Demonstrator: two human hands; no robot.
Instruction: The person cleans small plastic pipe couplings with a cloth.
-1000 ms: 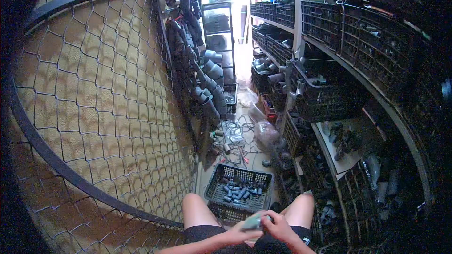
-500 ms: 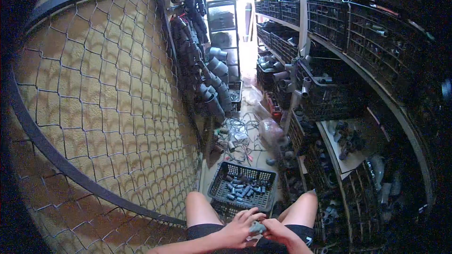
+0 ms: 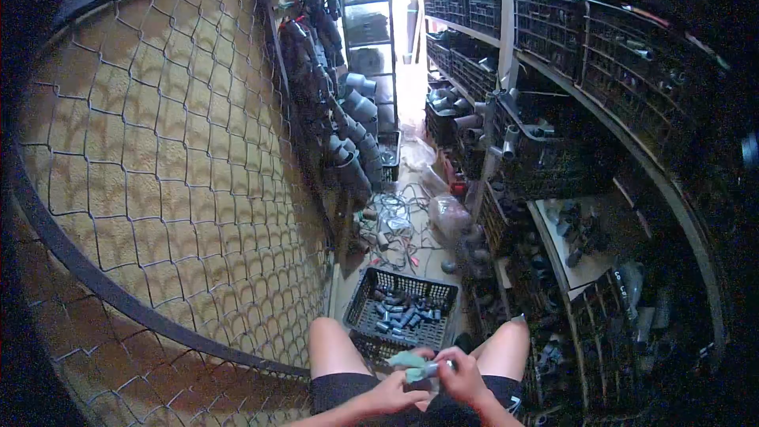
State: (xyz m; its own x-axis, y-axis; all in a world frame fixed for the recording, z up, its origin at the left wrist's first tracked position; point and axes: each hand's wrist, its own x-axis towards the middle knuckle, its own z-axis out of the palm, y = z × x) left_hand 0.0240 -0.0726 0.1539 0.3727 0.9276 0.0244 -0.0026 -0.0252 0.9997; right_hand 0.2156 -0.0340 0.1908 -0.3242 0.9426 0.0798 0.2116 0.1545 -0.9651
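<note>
Over my lap, my left hand (image 3: 393, 392) is closed on a pale green cloth (image 3: 409, 360), part of which sticks up past the fingers. My right hand (image 3: 465, 382) grips a small grey pipe fitting (image 3: 434, 368), whose near end meets the cloth. Just beyond my knees, a black plastic crate (image 3: 360, 318) sits on the floor. Several grey pipe fittings (image 3: 406, 317) lie loosely in it.
A wire mesh panel (image 3: 166, 166) rises along the left. Shelves with black crates (image 3: 545, 32) line the right side. Large grey pipe fittings (image 3: 352, 166) are stacked at the left ahead. Plastic bags (image 3: 451, 212) and cords (image 3: 407, 249) litter the aisle floor.
My hands have drawn slightly apart. My right hand now shows the fitting's end, and the green cloth has become visible upright beside my left hand. The view has shifted slightly.
</note>
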